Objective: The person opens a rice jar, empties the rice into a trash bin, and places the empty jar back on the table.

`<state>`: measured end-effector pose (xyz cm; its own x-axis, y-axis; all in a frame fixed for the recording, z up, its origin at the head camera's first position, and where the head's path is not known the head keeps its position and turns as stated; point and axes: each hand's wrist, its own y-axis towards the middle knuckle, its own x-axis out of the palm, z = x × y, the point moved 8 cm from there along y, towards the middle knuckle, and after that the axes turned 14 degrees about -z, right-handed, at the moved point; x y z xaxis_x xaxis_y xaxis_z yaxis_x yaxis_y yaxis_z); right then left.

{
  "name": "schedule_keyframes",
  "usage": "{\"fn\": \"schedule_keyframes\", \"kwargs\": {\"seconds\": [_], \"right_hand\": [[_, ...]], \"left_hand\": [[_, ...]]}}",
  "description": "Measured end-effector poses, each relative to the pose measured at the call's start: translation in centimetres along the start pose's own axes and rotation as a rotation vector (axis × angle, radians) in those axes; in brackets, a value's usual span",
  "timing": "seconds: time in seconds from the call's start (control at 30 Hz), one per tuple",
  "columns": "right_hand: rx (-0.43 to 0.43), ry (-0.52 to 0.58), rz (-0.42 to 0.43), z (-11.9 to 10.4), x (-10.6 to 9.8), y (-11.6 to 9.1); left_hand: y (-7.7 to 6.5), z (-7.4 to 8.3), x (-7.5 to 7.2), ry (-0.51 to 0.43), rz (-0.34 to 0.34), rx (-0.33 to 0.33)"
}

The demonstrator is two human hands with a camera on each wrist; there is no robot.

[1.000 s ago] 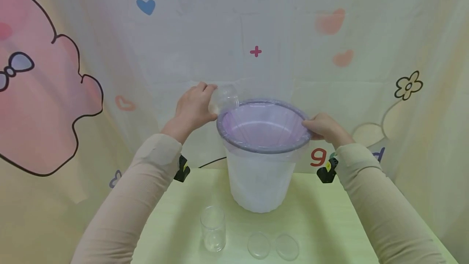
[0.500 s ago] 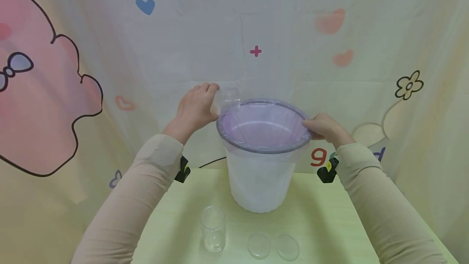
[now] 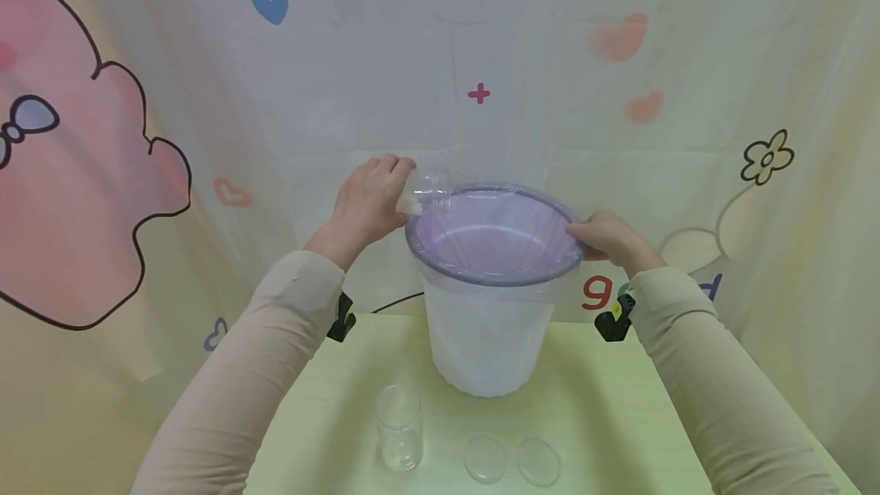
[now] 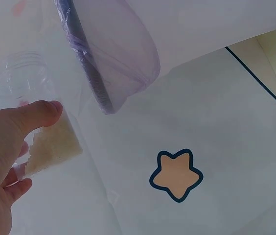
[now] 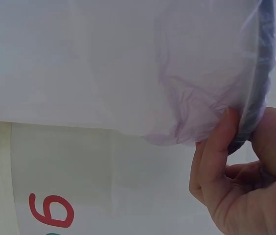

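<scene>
My left hand (image 3: 367, 201) grips a clear jar (image 3: 431, 188), tipped on its side with its mouth at the left edge of the bin. In the left wrist view, pale beige stuff of a kind I cannot tell lies in the bottom part of the jar (image 4: 55, 142), and the thumb presses its side. The white bin (image 3: 491, 342) stands upright, lined with a thin purple bag (image 3: 495, 239) folded over its grey rim (image 3: 505, 279). My right hand (image 3: 608, 239) pinches the rim and bag on the right side, thumb and fingers on either side in the right wrist view.
A second clear jar (image 3: 400, 430) stands upright on the pale table (image 3: 323, 411), front left of the bin. To its right lie two clear round lids (image 3: 485, 459). A printed curtain (image 3: 385, 82) hangs close behind the bin.
My left hand has moved slightly right and turned the jar, so its mouth now faces the bin more directly. The right hand, the bin and the things on the table stay put.
</scene>
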<state>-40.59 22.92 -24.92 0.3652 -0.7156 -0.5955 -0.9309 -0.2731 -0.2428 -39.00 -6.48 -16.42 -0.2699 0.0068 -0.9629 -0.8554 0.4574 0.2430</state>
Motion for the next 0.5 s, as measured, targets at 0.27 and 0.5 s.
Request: {"fn": "schedule_keyframes", "kwargs": {"seconds": [0.27,0.5], "right_hand": [[0.015,0.001,0.015,0.05,-0.05,0.06],[0.01,-0.007,0.019,-0.02,-0.07,-0.07]], "left_hand": [[0.1,0.48,-0.15,0.049,0.011,0.034],[0.23,1.0,0.12,0.104,-0.008,0.053]]}}
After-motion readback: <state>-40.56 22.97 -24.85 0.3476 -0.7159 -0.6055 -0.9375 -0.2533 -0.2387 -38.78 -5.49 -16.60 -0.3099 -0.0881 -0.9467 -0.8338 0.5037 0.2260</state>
